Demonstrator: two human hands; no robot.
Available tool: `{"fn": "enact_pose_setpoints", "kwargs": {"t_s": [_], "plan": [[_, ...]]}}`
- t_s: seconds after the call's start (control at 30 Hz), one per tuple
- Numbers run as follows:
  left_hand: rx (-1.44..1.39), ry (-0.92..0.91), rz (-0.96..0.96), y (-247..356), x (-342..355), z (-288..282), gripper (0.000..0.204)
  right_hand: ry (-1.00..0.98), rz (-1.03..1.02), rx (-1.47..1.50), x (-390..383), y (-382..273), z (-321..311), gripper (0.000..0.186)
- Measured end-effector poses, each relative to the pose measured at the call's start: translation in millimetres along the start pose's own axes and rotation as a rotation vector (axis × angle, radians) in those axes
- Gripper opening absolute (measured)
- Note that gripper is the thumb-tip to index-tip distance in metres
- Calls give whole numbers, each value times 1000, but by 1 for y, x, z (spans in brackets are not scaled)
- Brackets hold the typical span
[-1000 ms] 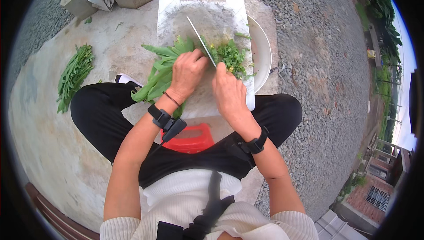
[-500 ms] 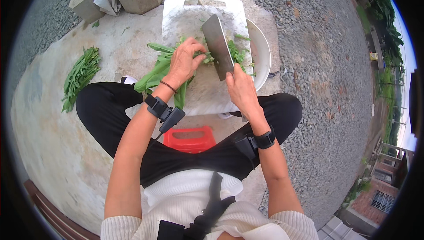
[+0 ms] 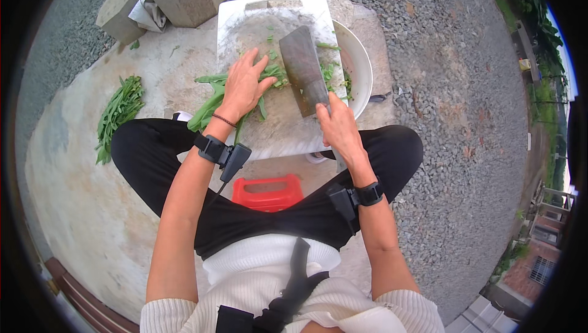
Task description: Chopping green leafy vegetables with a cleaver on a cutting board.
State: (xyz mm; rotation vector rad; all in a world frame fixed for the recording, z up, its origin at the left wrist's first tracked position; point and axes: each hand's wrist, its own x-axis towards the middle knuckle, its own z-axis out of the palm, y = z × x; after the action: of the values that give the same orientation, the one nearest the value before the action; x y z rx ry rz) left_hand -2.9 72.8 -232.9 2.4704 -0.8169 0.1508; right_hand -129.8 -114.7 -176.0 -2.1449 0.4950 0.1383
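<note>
Leafy greens (image 3: 208, 111) on the left of the cutting board (image 3: 251, 30) are partly covered by the spread left hand (image 3: 244, 85). A cleaver (image 3: 304, 70) is gripped by the right hand (image 3: 343, 126), apart from the left; a bowl (image 3: 366, 79) is overlapped by the board.

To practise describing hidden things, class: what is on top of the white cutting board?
Long green leaves lie partly under the left hand; chopped greens sit toward the right of the board. What the hand and cleaver cover cannot be seen.
</note>
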Motion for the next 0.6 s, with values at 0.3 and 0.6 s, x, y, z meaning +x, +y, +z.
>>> {"fn": "enact_pose_setpoints", "kwargs": {"t_s": [0.3, 0.6], "plan": [[-12, 173, 1, 42, -23, -1, 46, 87, -187, -164, -21, -18, -8, 19], [-31, 197, 23, 38, -23, 1, 29, 8, -213, -352, -38, -40, -17, 15]]}}
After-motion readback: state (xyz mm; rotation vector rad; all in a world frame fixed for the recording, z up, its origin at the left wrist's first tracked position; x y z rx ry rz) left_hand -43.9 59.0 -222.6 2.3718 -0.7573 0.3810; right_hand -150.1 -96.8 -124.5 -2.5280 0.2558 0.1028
